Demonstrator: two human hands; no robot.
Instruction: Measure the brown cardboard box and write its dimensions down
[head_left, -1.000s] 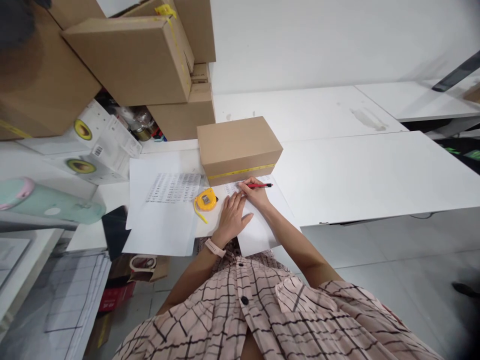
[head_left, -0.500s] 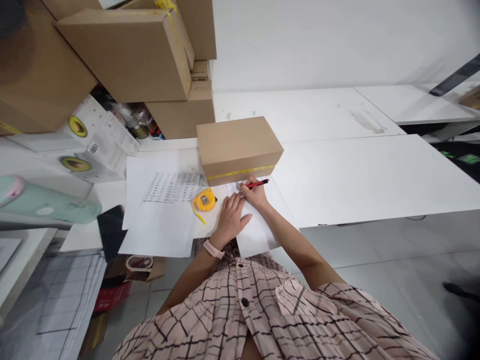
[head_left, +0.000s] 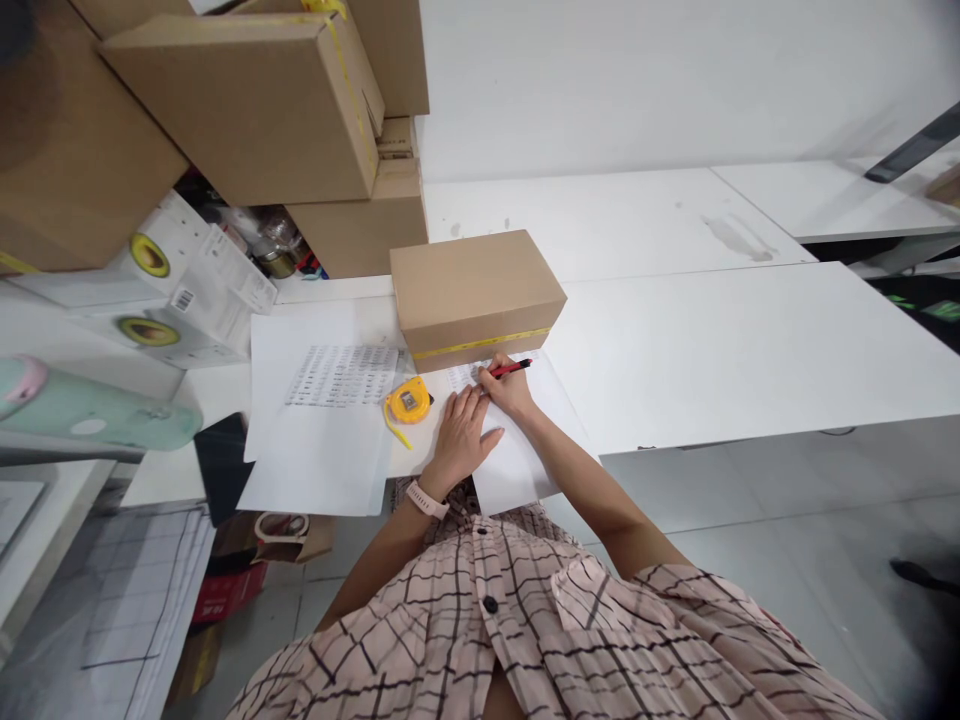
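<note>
My right hand point(head_left: 508, 391) grips a red pen point(head_left: 511, 368) with its tip on a white sheet point(head_left: 517, 460) just in front of a small brown cardboard box point(head_left: 472, 292). Flat on the same sheet lies my left hand point(head_left: 461, 436), fingers stretched out, a pink watch on its wrist. A yellow tape measure point(head_left: 409, 402) sits just left of that hand. A printed sheet with a table of rows point(head_left: 330, 400) lies further left.
Stacked cardboard boxes point(head_left: 247, 100) and white boxes with avocado pictures point(head_left: 176, 290) crowd the back left. A mint green bottle point(head_left: 90, 415) lies at the far left. The white table point(head_left: 712, 340) stretches right. A tape dispenser point(head_left: 281, 527) sits below the table edge.
The pen in my right hand has tilted slightly upward and shifted a little left. My left hand stays flat on the paper.
</note>
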